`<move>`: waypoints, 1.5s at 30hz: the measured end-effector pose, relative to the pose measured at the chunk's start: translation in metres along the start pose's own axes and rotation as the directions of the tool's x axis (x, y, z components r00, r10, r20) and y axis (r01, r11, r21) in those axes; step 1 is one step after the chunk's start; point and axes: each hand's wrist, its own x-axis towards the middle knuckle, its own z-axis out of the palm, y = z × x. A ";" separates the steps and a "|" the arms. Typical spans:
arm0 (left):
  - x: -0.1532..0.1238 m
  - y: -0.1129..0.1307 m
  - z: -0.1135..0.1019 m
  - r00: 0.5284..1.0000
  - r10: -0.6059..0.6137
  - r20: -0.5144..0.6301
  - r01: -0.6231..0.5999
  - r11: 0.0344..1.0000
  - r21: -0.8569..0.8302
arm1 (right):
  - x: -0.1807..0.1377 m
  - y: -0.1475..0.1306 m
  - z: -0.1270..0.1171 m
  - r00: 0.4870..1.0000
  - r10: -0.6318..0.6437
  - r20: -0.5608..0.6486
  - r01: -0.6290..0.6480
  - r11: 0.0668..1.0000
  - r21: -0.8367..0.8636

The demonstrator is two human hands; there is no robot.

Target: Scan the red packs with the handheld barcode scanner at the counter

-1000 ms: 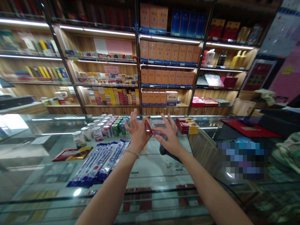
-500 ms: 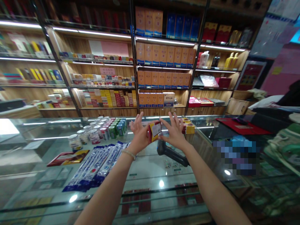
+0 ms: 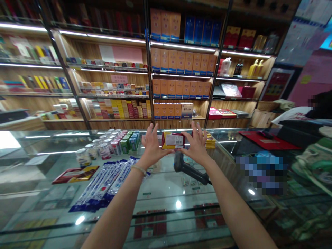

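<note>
Between my two hands, above the glass counter, is a small chocolate bar in a red-and-yellow wrapper. Its white label with a barcode faces me. My left hand grips it at the left end, thumb along the bottom edge, the other fingers raised. At the right end my right hand pinches it with thumb and forefinger, its remaining fingers also up. Just below the bar, a black handheld barcode scanner rests on the counter. Behind my right hand is a stack of yellow-and-red bars, partly hidden.
Left on the glass counter lie blue-and-white long packets, a larger red-and-yellow package, and rows of small jars and tins. A red mat lies right. Shelves with orange boxes stand behind; another person is far right.
The chocolate bar has turned from a tilted, angled pose to nearly level, its barcode label now facing me. My hands have moved slightly apart around it. The scanner stays in place.
</note>
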 end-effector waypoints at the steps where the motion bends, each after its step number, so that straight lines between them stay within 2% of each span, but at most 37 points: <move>1: 0.001 0.001 -0.002 1.000 -0.002 -0.027 0.003 1.000 0.020 | 0.000 0.000 0.000 1.000 0.002 -0.012 -0.002 1.000 -0.015; 7: -0.003 0.014 -0.011 0.993 0.112 -0.018 -0.105 0.965 0.239 | -0.001 -0.003 -0.003 0.999 -0.022 -0.024 0.020 0.998 -0.057; 10: -0.005 0.018 -0.012 0.992 0.128 0.002 -0.123 0.952 0.281 | -0.002 -0.005 -0.004 0.999 -0.044 -0.022 0.043 0.997 -0.061; 18: -0.004 0.017 -0.017 0.994 0.105 0.000 -0.102 0.961 0.257 | 0.001 -0.010 -0.007 0.999 -0.040 0.002 0.040 0.996 -0.081; 27: -0.002 0.019 -0.021 1.000 -0.011 -0.010 0.013 0.978 0.209 | 0.012 -0.022 -0.026 0.997 -0.024 0.076 0.035 0.990 -0.140; 34: 0.000 0.017 -0.025 0.998 -0.060 -0.010 0.061 0.983 0.171 | -0.009 -0.022 -0.034 0.994 0.083 0.064 -0.074 0.987 -0.142; 38: 0.001 0.015 -0.026 0.996 -0.084 -0.001 0.083 0.984 0.156 | -0.039 -0.027 -0.039 0.971 0.157 0.178 -0.130 0.980 -0.152; 42: 0.001 0.015 -0.026 0.996 -0.087 -0.001 0.086 0.984 0.154 | -0.064 -0.034 -0.039 0.911 0.179 0.371 -0.130 0.980 -0.152; 45: 0.001 0.015 -0.025 0.997 -0.082 -0.001 0.081 0.984 0.161 | -0.073 -0.040 -0.034 0.879 0.194 0.436 -0.138 0.978 -0.156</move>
